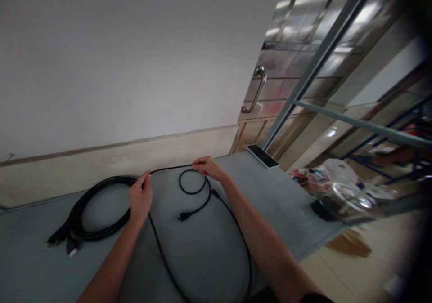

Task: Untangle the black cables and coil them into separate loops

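Note:
A black cable [170, 168] is stretched between my two hands above the grey table. My left hand [141, 196] pinches it beside a coiled bundle of black cable [76, 217], whose connector ends lie at the left. Thumb and fingers of my right hand [208, 167] are closed on the same cable farther right. Below my right hand hangs or lies a small loop, with a black connector [184, 216] at its end. A second connector [215, 193] is near my right wrist, and its cable curves down toward the table's front.
The grey table [270, 199] runs along a white wall [128, 69]. A dark-topped flat device [263, 155] lies at its back right edge. Beyond are a metal door with a handle [258, 89], a metal frame, plastic bags [339, 171] and a clear round container [351, 199].

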Motion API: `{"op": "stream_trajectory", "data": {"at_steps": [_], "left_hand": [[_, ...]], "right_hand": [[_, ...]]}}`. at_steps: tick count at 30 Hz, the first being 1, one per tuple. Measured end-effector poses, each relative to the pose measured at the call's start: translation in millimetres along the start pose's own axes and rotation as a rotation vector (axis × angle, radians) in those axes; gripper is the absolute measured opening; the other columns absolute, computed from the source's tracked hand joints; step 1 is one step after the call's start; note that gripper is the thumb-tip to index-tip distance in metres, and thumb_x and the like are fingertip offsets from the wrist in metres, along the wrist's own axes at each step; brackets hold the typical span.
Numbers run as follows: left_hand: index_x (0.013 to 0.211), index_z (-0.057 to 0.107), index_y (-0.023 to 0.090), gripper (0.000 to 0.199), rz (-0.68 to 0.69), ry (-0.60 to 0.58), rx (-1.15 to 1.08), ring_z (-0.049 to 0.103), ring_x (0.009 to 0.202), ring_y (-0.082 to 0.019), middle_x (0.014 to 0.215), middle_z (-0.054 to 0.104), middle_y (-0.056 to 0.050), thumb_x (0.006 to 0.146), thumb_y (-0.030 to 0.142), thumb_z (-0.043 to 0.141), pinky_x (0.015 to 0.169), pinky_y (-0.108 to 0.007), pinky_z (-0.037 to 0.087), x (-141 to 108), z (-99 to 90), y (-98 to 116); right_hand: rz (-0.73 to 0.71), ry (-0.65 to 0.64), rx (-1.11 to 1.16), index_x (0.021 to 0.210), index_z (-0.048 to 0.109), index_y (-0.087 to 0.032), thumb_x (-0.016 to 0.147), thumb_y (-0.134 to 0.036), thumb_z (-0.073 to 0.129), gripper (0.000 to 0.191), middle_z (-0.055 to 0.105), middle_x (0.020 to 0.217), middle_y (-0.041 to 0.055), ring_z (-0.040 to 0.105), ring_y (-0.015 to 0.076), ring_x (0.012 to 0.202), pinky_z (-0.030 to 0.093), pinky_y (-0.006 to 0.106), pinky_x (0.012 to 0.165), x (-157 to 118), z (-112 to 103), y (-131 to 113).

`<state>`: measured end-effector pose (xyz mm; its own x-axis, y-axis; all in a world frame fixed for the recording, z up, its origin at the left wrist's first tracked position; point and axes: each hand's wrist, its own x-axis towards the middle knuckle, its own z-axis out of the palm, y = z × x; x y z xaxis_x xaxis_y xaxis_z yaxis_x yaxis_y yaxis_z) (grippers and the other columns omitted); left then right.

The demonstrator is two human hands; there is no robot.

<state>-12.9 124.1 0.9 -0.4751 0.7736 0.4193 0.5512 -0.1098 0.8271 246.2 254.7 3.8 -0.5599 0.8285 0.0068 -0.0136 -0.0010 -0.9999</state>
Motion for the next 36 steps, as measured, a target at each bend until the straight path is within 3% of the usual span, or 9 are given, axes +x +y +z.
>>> {"op": "stream_trajectory", "data": {"at_steps": [4,8,12,17,22,28,31,33,36], "left_hand": [[0.117,0.068,0.015,0.044,-0.134,0.064,-0.044,0.06,0.052,-0.015,0.059,0.062,0.0,0.089,0.043,0.049,0.054,-0.027,0.051,5,-8.4,0],[0.12,0.066,0.015,0.047,-0.261,0.091,-0.173,0.047,0.04,-0.009,0.052,0.046,0.007,0.087,0.047,0.052,0.042,-0.021,0.043,4,-7.4,0],[0.124,0.063,0.014,0.054,-0.333,-0.095,-0.35,0.038,0.038,-0.006,0.053,0.039,0.009,0.083,0.05,0.058,0.036,-0.019,0.039,-1,2.1,1],[0.132,0.057,0.015,0.058,-0.327,-0.243,-0.417,0.039,0.039,-0.005,0.069,0.053,0.004,0.084,0.049,0.056,0.034,-0.021,0.039,-7,14.2,-2],[0.142,0.047,0.019,0.058,-0.272,-0.246,-0.409,0.04,0.038,-0.005,0.072,0.058,0.003,0.089,0.044,0.051,0.035,-0.019,0.039,-10,16.3,2],[0.154,0.013,0.033,0.076,-0.373,-0.366,-0.577,0.047,0.041,-0.006,0.076,0.06,0.003,0.091,0.048,0.052,0.035,-0.016,0.04,-16,13.5,19],[0.151,0.024,0.035,0.07,-0.333,-0.319,-0.603,0.05,0.046,-0.005,0.088,0.061,0.0,0.09,0.048,0.054,0.037,-0.016,0.041,-15,12.1,19],[0.145,0.038,0.031,0.061,-0.28,-0.239,-0.6,0.051,0.049,-0.005,0.098,0.06,-0.003,0.089,0.048,0.056,0.039,-0.017,0.042,-12,11.7,17],[0.141,0.046,0.028,0.056,-0.231,-0.154,-0.631,0.051,0.051,-0.004,0.108,0.061,-0.007,0.09,0.047,0.056,0.043,-0.019,0.045,-9,11.6,13]], "right_hand": [[-0.002,0.038,0.035,0.087,0.069,-0.012,0.068,-0.04,0.078,0.035,0.041,0.055,-0.0077,0.03,0.0038,0.044,0.021,0.021,0.043,1,-4,3],[-0.037,0.159,0.025,0.089,0.068,-0.013,0.07,-0.041,0.075,0.035,0.043,0.056,-0.0069,0.033,0.005,0.046,0.025,0.021,0.044,5,-10,10],[-0.06,0.208,0.02,0.095,0.069,-0.013,0.074,-0.044,0.071,0.037,0.035,0.056,-0.0086,0.027,0.0049,0.046,0.021,0.021,0.042,7,-13,15],[-0.084,0.17,0.169,0.101,0.068,-0.013,0.077,-0.042,0.071,0.038,0.026,0.058,-0.0096,0.018,0.0048,0.047,0.015,0.021,0.042,7,-9,13],[0.031,0.022,0.263,0.099,0.068,-0.012,0.076,-0.037,0.074,0.035,0.022,0.057,-0.0108,0.015,0.0039,0.046,0.011,0.02,0.04,4,-6,7],[0.274,-0.277,0.306,0.099,0.065,-0.01,0.077,-0.03,0.074,0.031,0.023,0.054,-0.0119,0.013,0.0031,0.043,0.009,0.016,0.035,-5,-5,-3],[0.336,-0.356,0.309,0.101,0.064,-0.01,0.077,-0.026,0.073,0.03,0.024,0.054,-0.0122,0.013,0.0027,0.042,0.01,0.014,0.034,-7,-8,-6],[0.344,-0.358,0.314,0.102,0.064,-0.009,0.078,-0.025,0.072,0.03,0.024,0.054,-0.0122,0.013,0.0026,0.042,0.011,0.013,0.034,-7,-10,-7],[0.355,-0.363,0.33,0.102,0.063,-0.008,0.079,-0.024,0.071,0.029,0.024,0.054,-0.0124,0.012,0.0024,0.041,0.012,0.013,0.033,-7,-15,-6]]}}
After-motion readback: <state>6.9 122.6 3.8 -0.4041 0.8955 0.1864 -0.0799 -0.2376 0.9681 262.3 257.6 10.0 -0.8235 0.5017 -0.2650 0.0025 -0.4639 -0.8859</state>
